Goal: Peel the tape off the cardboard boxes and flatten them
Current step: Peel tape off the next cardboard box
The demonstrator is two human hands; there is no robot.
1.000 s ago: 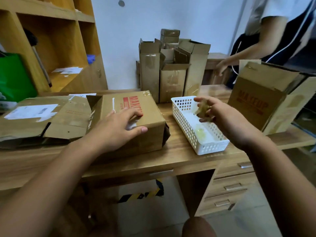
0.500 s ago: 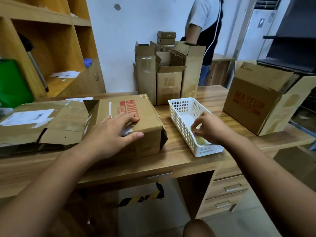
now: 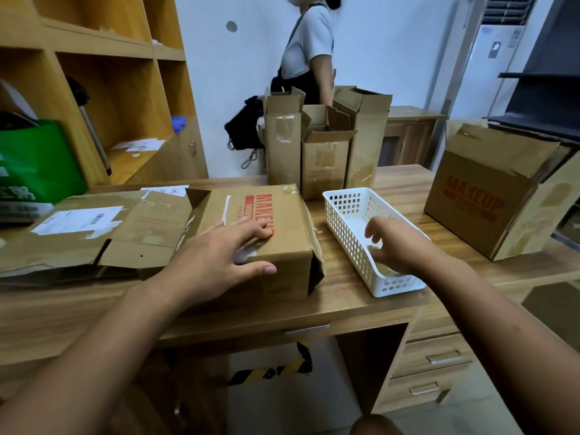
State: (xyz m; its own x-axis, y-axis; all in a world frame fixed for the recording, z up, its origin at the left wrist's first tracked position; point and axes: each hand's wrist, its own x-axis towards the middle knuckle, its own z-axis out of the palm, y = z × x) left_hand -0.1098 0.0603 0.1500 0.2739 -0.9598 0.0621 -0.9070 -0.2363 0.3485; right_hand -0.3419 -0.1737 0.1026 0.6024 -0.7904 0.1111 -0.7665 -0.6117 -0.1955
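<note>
A brown cardboard box [image 3: 276,215] with red MAKEUP print lies on the wooden desk in front of me. My left hand [image 3: 219,259] rests flat on its top near corner, fingers straight and thumb along the front face. To its right stands a white perforated basket [image 3: 345,211]. My right hand [image 3: 395,243] hovers inside it with loosely curled fingers, holding nothing I can see. A crumpled clear tape wad [image 3: 384,269] lies on the basket floor under that hand. Flattened cardboard [image 3: 94,233] with a white label lies left of the box.
Several tall open boxes [image 3: 323,146] stand at the back of the desk, and a large MAKEUP box [image 3: 489,202] sits at the right. A person [image 3: 309,54] stands behind the desk. Wooden shelves [image 3: 94,73] and a green bag [image 3: 34,161] are at the left.
My right hand carried the tape wad down into the basket and let it go; its fingers are now spread above it. My left hand stayed on the box. The person behind moved left.
</note>
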